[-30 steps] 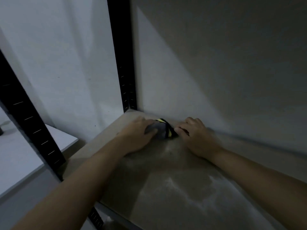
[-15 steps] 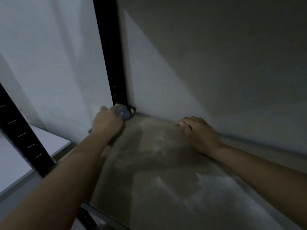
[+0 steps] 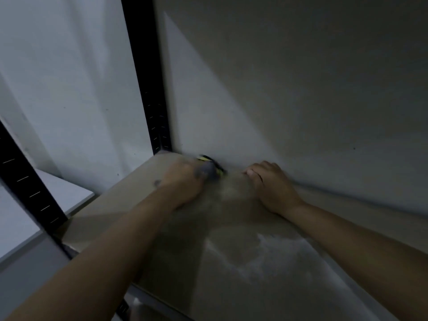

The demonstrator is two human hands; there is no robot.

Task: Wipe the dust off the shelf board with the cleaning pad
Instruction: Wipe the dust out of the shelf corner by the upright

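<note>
Two bare hands on one dusty shelf board point(image 3: 243, 228), both near its far edge where it meets the back wall point(image 3: 301, 89). Left hand point(image 3: 185, 181) closed around the cleaning pad point(image 3: 209, 171), fingers curled over it, pad pressed to the board close to the far left corner. Pad mostly covered by the hand: only a grey bulge with a black and yellow-green edge showing past the knuckles, on the side toward the wall, touching or almost touching it; blurred, so finer detail not readable. Right hand point(image 3: 271, 188) holding nothing, palm down on the board, fingers bent loosely with the tips toward the pad, just beside it but apart from it, a narrow strip of board between. Both forearms reaching in from the near edge, left one blurred.

Pale dust point(image 3: 266, 258) spread in a broad patch over the near right part of the board, thinner streaks between the two hands. Cleaner, darker surface along the left side of the board.

Black slotted upright post point(image 3: 159, 126) standing at the far left corner, right behind the pad. Second black post point(image 3: 27, 181) at the near left corner. Beyond the left edge, lower down, a light flat surface point(image 3: 69, 195) beside a pale side wall point(image 3: 69, 89). Dim light throughout.
</note>
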